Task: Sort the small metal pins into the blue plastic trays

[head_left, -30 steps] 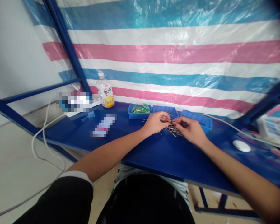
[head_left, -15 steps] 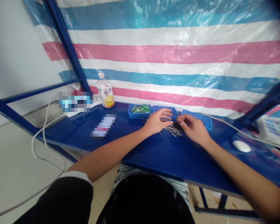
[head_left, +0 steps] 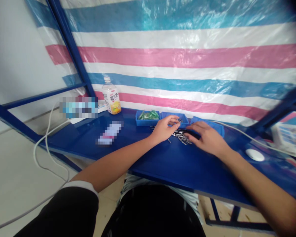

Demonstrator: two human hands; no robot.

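Note:
A loose pile of thin silvery metal pins (head_left: 184, 136) lies on the blue tabletop between my hands. My left hand (head_left: 164, 129) is at the pile's left side, its fingers curled toward the thumb; whatever they pinch is too small to make out. Over the right edge of the pile is my right hand (head_left: 207, 137), thumb and fingers apart, with no object visible in it. Just behind the hands stands a blue tray (head_left: 185, 119) with small metal bits inside. To its left, another blue tray (head_left: 148, 122) contains green pieces (head_left: 150, 115).
A third blue tray (head_left: 218, 127) sits behind my right hand. Further left are a drink bottle (head_left: 112, 97) and a blurred phone-like object (head_left: 110, 132). On the right, a white round object (head_left: 255, 154) lies near a white cable (head_left: 251, 137). Striped plastic sheeting (head_left: 175, 56) hangs behind.
My right hand has opened and lowered toward the pile, away from the left fingertips. The left hand's fingers have drawn closer to its thumb; its arm has hardly moved.

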